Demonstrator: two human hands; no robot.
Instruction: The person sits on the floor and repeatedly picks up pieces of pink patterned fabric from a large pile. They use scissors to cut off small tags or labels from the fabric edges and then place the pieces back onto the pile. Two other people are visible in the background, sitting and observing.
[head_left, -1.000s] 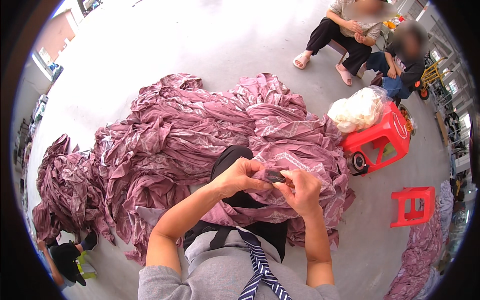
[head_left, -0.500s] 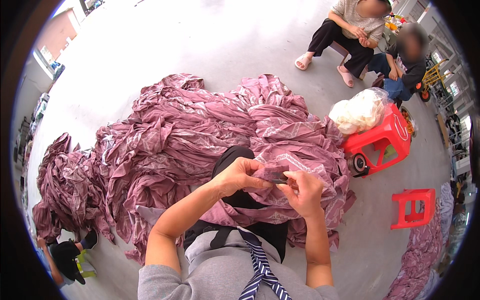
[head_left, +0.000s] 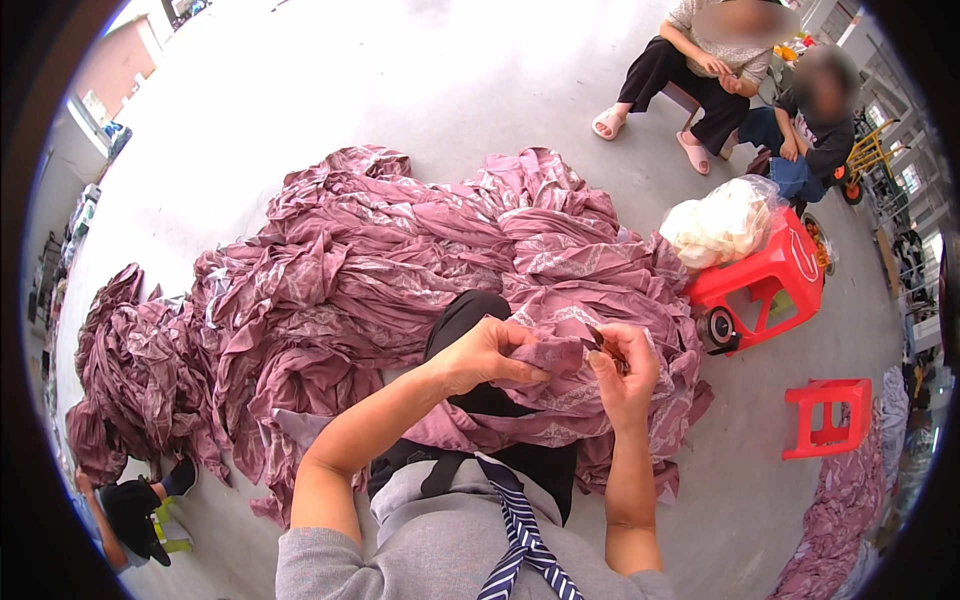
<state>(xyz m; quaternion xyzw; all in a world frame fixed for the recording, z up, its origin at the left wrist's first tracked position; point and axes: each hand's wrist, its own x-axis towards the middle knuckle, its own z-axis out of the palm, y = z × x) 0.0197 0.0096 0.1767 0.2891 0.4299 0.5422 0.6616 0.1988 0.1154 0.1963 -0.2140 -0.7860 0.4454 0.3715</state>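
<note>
My left hand (head_left: 482, 358) is closed on an edge of mauve patterned fabric (head_left: 552, 354), pinched between thumb and fingers above my lap. Just to its right, my right hand (head_left: 628, 372) is closed round a small dark pointed tool (head_left: 595, 338). The tool looks like thread snips, but most of it is hidden by the fingers. Its dark tip lies close to the edge of the held fabric. The large crumpled pile of mauve cloth (head_left: 400, 250) spreads over the floor in front of me and to the left, and part of it drapes across my legs.
On the right stand a red plastic stool (head_left: 778, 275) beside a bag of pale material (head_left: 720, 220), and a smaller red stool (head_left: 828, 418). More mauve cloth (head_left: 835, 510) lies at the lower right. Two seated people (head_left: 690, 75) are at the far right; another person (head_left: 130, 515) is at lower left.
My right hand has moved slightly right, away from my left. The dark tool has turned from lying flat across the fabric to pointing upward. My left hand keeps its hold.
</note>
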